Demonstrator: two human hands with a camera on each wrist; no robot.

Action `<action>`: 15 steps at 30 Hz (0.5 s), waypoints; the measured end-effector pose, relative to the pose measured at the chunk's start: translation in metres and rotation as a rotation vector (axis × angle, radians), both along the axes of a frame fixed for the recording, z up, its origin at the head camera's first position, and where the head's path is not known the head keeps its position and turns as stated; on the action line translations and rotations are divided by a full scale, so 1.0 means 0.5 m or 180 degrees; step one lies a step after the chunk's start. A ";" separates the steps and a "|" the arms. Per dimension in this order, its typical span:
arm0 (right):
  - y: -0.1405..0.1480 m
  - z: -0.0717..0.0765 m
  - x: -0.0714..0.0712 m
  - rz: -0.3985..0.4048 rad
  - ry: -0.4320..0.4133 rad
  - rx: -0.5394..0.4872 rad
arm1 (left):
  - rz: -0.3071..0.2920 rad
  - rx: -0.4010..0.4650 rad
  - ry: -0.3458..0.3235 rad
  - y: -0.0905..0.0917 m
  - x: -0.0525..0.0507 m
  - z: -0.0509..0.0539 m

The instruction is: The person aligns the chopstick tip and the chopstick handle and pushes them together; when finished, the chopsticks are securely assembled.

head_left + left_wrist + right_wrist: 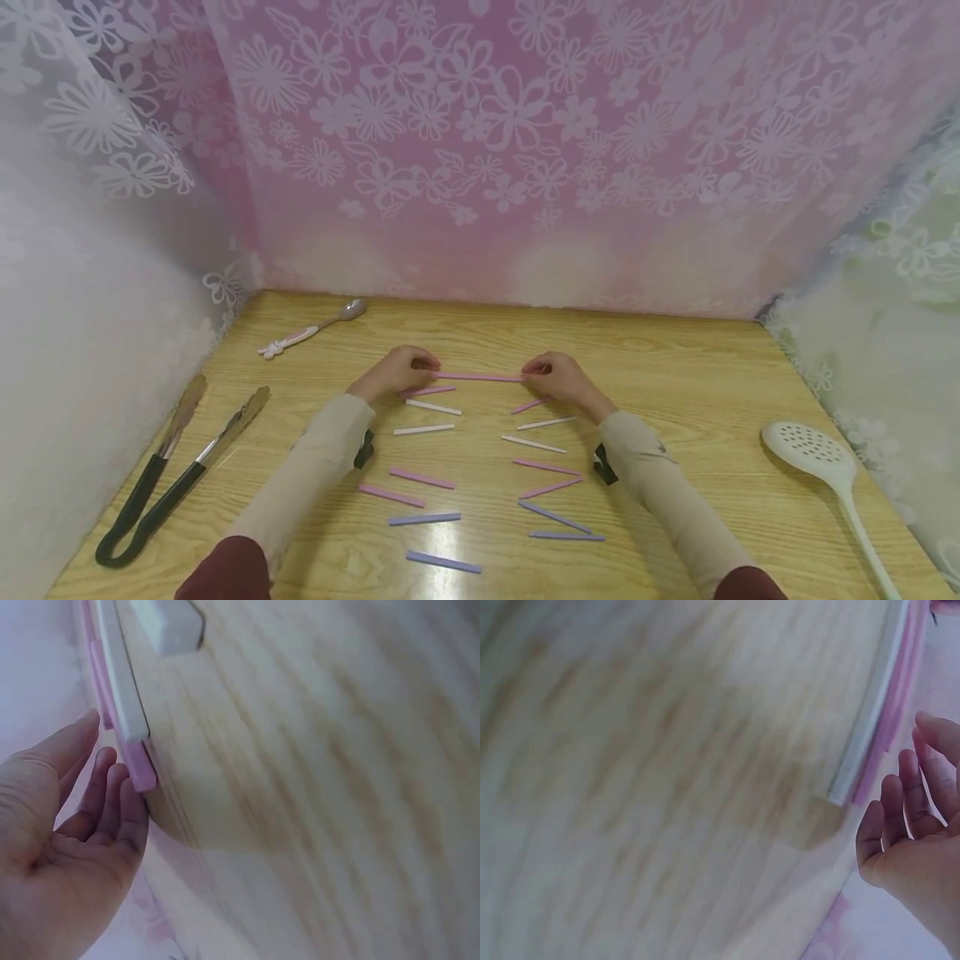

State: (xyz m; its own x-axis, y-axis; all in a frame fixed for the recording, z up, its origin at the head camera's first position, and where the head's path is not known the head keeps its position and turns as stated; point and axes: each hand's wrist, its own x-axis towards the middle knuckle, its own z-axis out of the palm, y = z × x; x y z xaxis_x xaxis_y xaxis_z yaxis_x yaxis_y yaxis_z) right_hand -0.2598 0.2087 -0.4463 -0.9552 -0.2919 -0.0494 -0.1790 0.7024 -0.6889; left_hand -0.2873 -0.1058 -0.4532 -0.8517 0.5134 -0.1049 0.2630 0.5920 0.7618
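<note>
A long pink stick [478, 377] spans the space between the two hands at the far side of the sticks. My left hand [401, 371] has thumb and fingertips at its left end, pinching it; my right hand [562, 379] does likewise at its right end. Close up in the left wrist view, the left hand [75, 840] is beside a pink stick [141, 769] and a white stick [124, 682]. The right hand [922, 817] in the right wrist view is just beyond a white stick [870, 712] and pink sticks [894, 712].
Nearer my body, several white, pink and blue sticks lie in two columns, among them a blue stick [443, 562] and another blue stick [566, 536]. Tongs [142, 492] and a spoon [300, 335] lie left, a slotted ladle [813, 450] right. Floral cloth [487, 167] hangs behind the table.
</note>
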 end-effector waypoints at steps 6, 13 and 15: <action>0.029 0.021 0.028 -0.0093 0.0071 0.0037 | -0.0021 0.0121 0.0153 -0.026 0.025 0.007; 0.060 -0.004 0.044 0.0407 0.0239 0.0077 | 0.0009 0.0182 0.0086 -0.041 0.056 0.002; 0.062 -0.012 0.047 0.0617 0.0278 0.0070 | -0.0030 0.0209 0.0055 -0.040 0.062 -0.001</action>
State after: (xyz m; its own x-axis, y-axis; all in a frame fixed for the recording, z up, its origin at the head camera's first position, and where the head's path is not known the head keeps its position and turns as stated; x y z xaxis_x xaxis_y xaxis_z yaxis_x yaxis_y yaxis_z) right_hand -0.2365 0.2397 -0.4520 -0.8822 -0.4703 0.0227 -0.3706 0.6637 -0.6497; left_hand -0.2564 -0.1259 -0.4535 -0.8483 0.5266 -0.0559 0.2818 0.5382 0.7943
